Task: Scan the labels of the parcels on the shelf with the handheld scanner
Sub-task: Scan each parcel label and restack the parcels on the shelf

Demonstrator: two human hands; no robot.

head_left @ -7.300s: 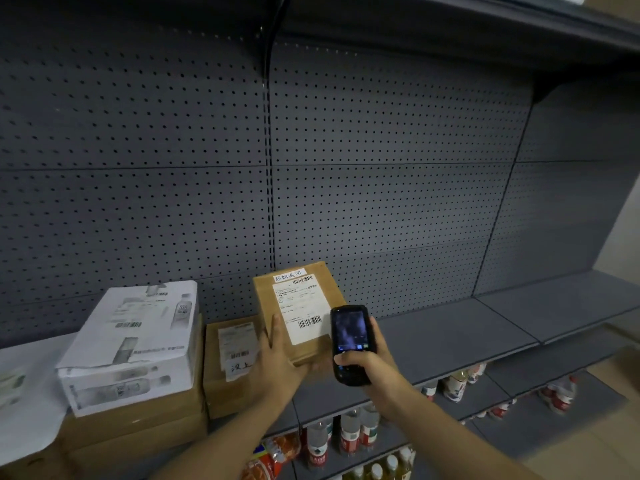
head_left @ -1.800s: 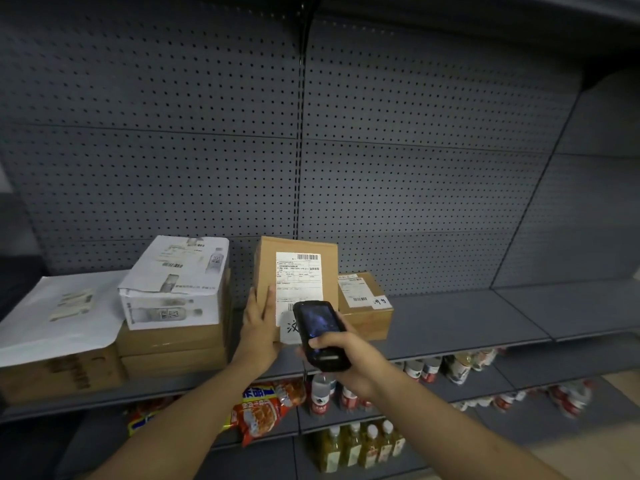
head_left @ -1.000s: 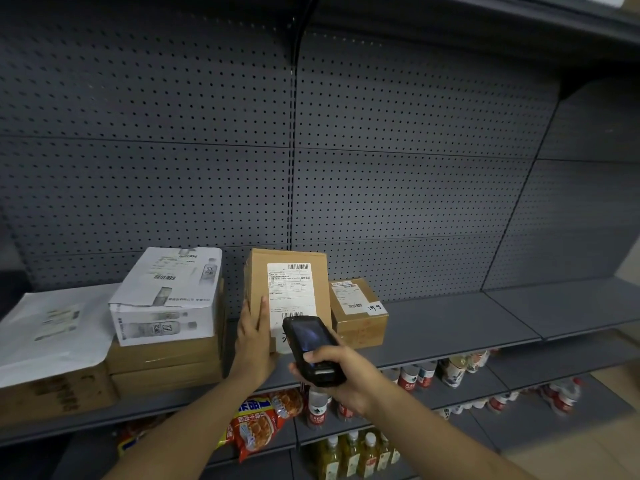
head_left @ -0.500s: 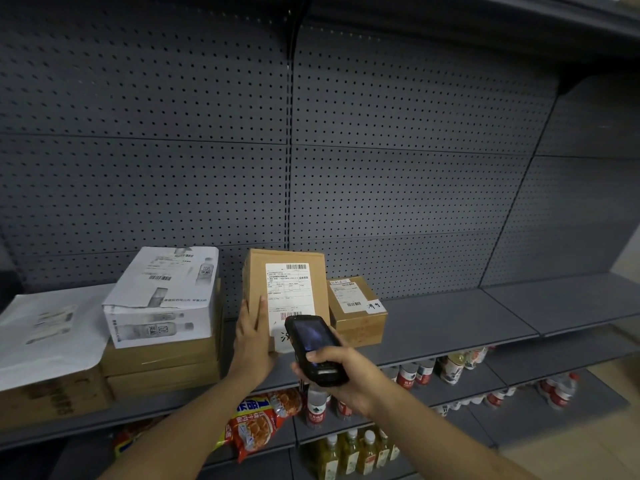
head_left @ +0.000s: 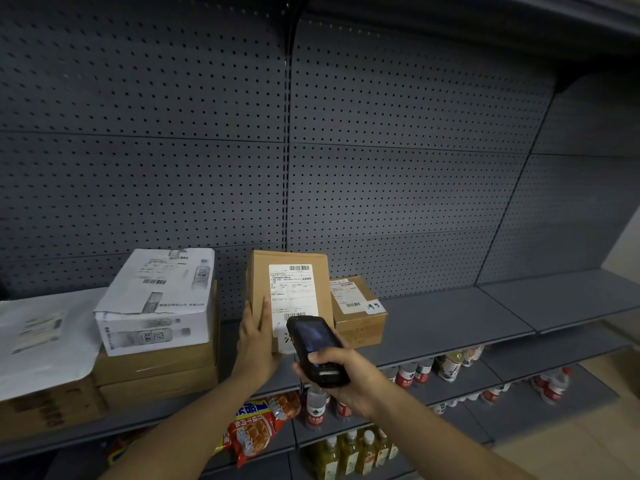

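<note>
A brown cardboard parcel [head_left: 259, 271] stands upright on the grey shelf [head_left: 450, 317], its white shipping label [head_left: 292, 289] facing me. My left hand [head_left: 256, 337] rests against its left front edge with straight fingers, steadying it. My right hand [head_left: 349, 379] grips a black handheld scanner [head_left: 313, 344], whose top end points at the lower barcode of the label and covers the parcel's bottom right corner. A smaller labelled brown parcel [head_left: 360, 323] lies flat just right of the upright one.
Left of my hand a white printed box [head_left: 156, 299] sits on two stacked brown boxes [head_left: 156, 372]. A white mailer bag [head_left: 41, 341] lies on another carton at far left. Lower shelves hold bottles [head_left: 415, 372] and snack bags [head_left: 256, 431]. Pegboard backs the shelf.
Over the last second both hands have hardly moved: the left stays on the upright parcel, the scanner stays at the label's lower end. Only the view has shifted slightly.
</note>
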